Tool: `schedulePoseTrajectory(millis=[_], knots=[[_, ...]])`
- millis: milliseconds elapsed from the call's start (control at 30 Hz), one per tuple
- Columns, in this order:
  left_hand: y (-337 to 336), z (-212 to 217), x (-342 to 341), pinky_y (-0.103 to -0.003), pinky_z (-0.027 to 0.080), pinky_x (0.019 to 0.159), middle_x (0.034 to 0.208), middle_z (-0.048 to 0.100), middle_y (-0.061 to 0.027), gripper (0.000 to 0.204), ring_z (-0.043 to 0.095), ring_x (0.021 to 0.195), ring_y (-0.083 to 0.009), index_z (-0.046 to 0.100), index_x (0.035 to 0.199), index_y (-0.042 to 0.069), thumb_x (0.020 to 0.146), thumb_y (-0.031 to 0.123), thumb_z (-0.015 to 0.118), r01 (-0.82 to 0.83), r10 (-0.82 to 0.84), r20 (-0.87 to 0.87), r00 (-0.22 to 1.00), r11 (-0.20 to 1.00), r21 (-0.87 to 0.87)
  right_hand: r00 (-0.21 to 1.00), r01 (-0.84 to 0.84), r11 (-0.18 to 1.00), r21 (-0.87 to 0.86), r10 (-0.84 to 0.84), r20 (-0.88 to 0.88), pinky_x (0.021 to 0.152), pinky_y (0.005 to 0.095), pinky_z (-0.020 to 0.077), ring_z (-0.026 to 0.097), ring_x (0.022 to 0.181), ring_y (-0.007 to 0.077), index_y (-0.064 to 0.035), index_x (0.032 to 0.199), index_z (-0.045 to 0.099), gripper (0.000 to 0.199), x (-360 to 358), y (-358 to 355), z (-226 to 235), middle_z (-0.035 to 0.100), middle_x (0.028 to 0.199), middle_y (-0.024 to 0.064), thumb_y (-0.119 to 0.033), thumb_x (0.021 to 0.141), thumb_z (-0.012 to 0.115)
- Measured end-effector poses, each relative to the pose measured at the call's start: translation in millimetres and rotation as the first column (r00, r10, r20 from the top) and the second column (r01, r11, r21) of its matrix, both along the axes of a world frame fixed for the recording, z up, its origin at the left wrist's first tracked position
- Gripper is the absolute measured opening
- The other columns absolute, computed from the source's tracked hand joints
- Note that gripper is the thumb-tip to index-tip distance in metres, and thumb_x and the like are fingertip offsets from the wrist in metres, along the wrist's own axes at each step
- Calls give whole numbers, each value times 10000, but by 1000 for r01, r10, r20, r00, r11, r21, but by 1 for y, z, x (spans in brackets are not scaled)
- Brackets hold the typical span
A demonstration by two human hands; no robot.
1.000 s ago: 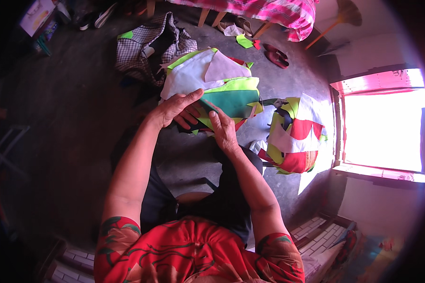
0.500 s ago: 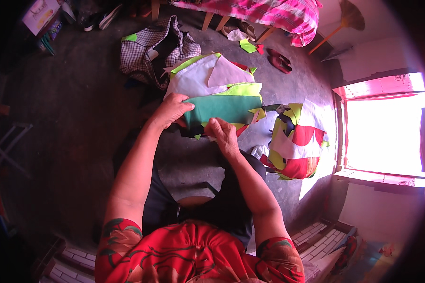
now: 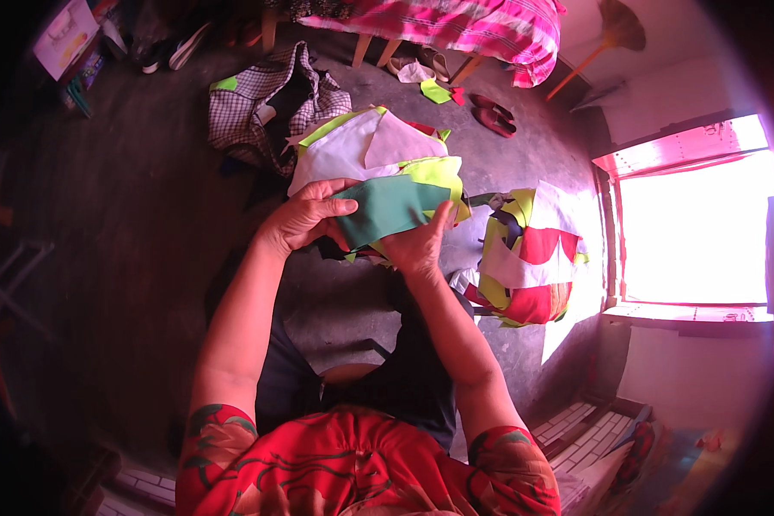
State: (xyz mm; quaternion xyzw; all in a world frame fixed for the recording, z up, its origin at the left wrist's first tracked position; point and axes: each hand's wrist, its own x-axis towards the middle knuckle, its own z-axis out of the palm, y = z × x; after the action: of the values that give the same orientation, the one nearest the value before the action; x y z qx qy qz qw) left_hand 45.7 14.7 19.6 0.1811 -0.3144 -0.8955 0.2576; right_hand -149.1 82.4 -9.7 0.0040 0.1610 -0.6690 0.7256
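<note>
A green piece of cloth (image 3: 387, 208) is stretched between my hands, in front of a heap of fabric scraps. My left hand (image 3: 308, 215) pinches its left end, thumb on top. At the right end my right hand (image 3: 421, 241) grips it, thumb upright along the edge and the other fingers hidden beneath. Just beyond lie white fabric scraps (image 3: 331, 155) and a neon-yellow scrap (image 3: 439, 172), part of the heap that also shows red and dark bits. What carries the heap is hidden.
A second bundle of red, white and yellow scraps (image 3: 537, 275) stands right, near a bright window (image 3: 697, 236). A checkered cloth bag (image 3: 241, 107) lies far left. Dark red shoes (image 3: 494, 115), a pink-covered bed (image 3: 456, 26) and a broom (image 3: 619, 30) are farther off.
The green cloth has been lifted and tilted off the heap. My right hand has turned, its thumb now raised at the cloth's right end. The whole view has shifted slightly.
</note>
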Motion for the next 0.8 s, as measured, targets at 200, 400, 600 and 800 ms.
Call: schedulePoseTrajectory(millis=[200, 400, 600, 800], knots=[[-2, 3, 1, -304, 575, 602, 1000, 618, -59, 419, 648, 799, -145, 485, 1200, -9, 835, 144, 624, 26, -23, 47, 999, 997, -71, 986, 124, 984, -131, -137, -98, 1067, 451, 293, 405, 1242, 294, 19, 1335, 335, 698, -74, -21, 6, 437, 1340, 142, -432, 854, 566], [-4, -29, -11, -301, 561, 542, 981, 614, -73, 365, 635, 770, -143, 507, 1181, -2, 842, 105, 591, -21, 112, 372, 922, 971, -239, 947, 201, 974, -105, -221, -232, 1062, 453, 304, 437, 1218, 305, 37, 1302, 383, 513, -122, -38, -15, 473, 1305, 156, -204, 884, 557], [6, -36, -37, -333, 520, 544, 872, 642, -134, 378, 637, 710, -173, 542, 1157, 23, 787, 66, 607, 164, 273, 732, 624, 870, -465, 929, 76, 995, 56, -51, -366, 895, 493, 426, 532, 1059, 271, -166, 1199, 436, 316, -159, -40, -67, 539, 1143, 72, -103, 900, 516], [6, -64, -34, -412, 502, 712, 920, 650, -168, 410, 633, 869, -307, 531, 1145, 96, 748, 92, 634, 406, 597, 731, 331, 609, -681, 716, 354, 900, 253, -87, -693, 831, 481, 468, 549, 1015, 275, -257, 1404, 233, 633, -139, -41, -64, 517, 1166, 102, -12, 878, 485]])
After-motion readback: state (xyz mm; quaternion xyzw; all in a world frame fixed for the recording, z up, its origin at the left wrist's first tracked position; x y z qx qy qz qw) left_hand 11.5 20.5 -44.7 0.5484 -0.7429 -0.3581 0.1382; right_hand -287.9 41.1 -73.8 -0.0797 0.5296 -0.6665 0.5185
